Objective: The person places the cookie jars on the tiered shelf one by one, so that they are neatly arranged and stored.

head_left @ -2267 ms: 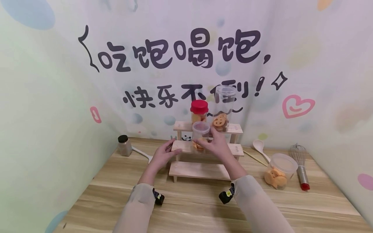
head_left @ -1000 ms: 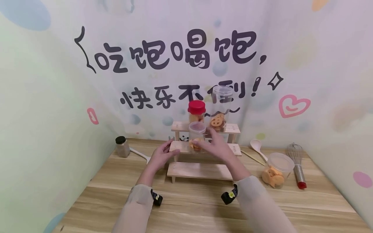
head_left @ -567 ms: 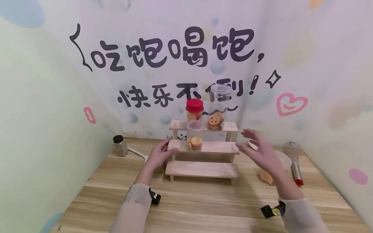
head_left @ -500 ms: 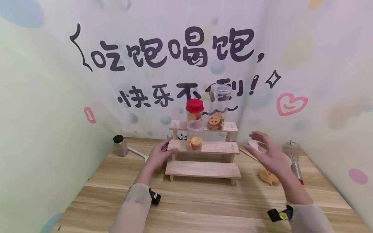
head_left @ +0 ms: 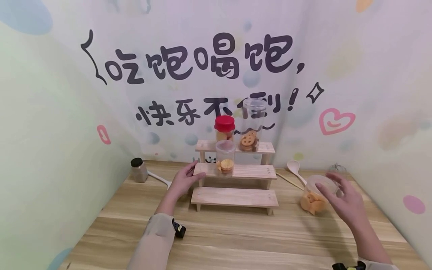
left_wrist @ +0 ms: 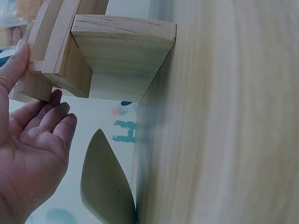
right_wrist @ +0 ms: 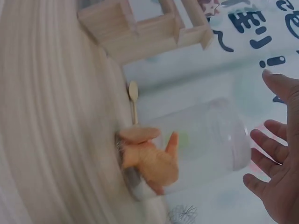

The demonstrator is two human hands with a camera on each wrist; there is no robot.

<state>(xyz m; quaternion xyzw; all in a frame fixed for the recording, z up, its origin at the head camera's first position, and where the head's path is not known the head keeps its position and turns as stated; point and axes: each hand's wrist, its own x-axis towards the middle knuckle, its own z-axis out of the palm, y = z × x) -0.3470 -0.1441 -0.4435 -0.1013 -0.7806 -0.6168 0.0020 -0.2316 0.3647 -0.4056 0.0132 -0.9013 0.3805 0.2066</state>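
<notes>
A three-step wooden display stand (head_left: 251, 171) stands at the back of the table. My left hand (head_left: 183, 180) holds the left end of its middle step, thumb at one edge and fingers at the other in the left wrist view. On that step is a small clear jar (head_left: 225, 153) with tart-shaped biscuits. Behind it, the top step bears a red-lidded jar (head_left: 224, 125) and a tall clear jar (head_left: 253, 120) of round biscuits. My right hand (head_left: 347, 202) hovers at a wide clear jar (head_left: 312, 197) of orange biscuits, fingers spread near its lid (right_wrist: 239, 135), apart from it.
A black-capped spice jar (head_left: 139, 170) and a white-handled utensil (head_left: 160, 177) lie left of the stand. To the right are a pale spoon (head_left: 296, 169), a thin wooden handle (head_left: 289, 181) and a whisk (head_left: 336, 168), largely hidden by the right hand.
My right hand has let go of the small clear jar on the middle step and moved right to the wide jar. My left hand stays at the stand.
</notes>
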